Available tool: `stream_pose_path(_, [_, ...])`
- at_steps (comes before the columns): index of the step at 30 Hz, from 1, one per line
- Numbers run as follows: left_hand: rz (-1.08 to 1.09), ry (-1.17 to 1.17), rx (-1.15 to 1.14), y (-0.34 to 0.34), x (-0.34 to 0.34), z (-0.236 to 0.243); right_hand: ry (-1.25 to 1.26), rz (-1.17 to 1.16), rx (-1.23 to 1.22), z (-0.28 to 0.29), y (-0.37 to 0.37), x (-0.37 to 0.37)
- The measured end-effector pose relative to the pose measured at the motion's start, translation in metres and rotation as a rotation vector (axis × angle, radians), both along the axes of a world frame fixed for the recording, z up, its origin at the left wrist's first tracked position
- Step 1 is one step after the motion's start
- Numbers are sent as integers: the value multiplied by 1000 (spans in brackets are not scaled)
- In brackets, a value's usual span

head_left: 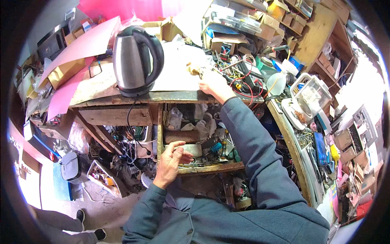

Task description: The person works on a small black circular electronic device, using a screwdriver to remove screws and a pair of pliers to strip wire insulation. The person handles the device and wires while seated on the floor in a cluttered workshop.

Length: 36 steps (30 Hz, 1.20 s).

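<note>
A person in a grey-blue jacket works at a cluttered repair counter. The left hand is down at the open drawer under the counter, fingers curled around a flat grey metal piece at the drawer's near left corner. The right hand reaches across the counter top, its fingers closed on a small tan object lying on white paper; what that object is cannot be made out. To the left stands a steel electric kettle with a black handle, its cord hanging down the counter's front. Red wires and tools lie just right of the hand. The metal piece looks stiff and fairly light, probably best held by its edges; the tan object seems small and light, suited to a fingertip pinch.
</note>
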<state>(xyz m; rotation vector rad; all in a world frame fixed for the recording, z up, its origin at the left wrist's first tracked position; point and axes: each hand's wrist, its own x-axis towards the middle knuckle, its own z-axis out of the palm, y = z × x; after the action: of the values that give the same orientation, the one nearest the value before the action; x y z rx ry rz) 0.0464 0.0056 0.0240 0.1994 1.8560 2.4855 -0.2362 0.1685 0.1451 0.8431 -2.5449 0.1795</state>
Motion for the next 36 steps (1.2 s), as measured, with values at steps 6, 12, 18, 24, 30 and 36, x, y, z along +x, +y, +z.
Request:
stream_pose_path(6, [23,-15,7,-1,4,0,252,-274,27,7,-20,21])
stream_pose_path(12, [34,-8,16,-4,8,-3,117,196,-176,7,-41,106])
stream_pose_path(18, [161,7,-91,2,23,10,-315,726,-175,-61,-61,164])
stream_pose_path(24, [126,60,-116,0,20,5,-358,804,-293,-103,-79,168])
stream_pose_path(30, [149,61,-149,-4,32,5,-187,960,-471,-123,-98,172])
stream_pose_path(36, [105,202,-240,13,33,14,-229,1068,-467,-127,-80,169])
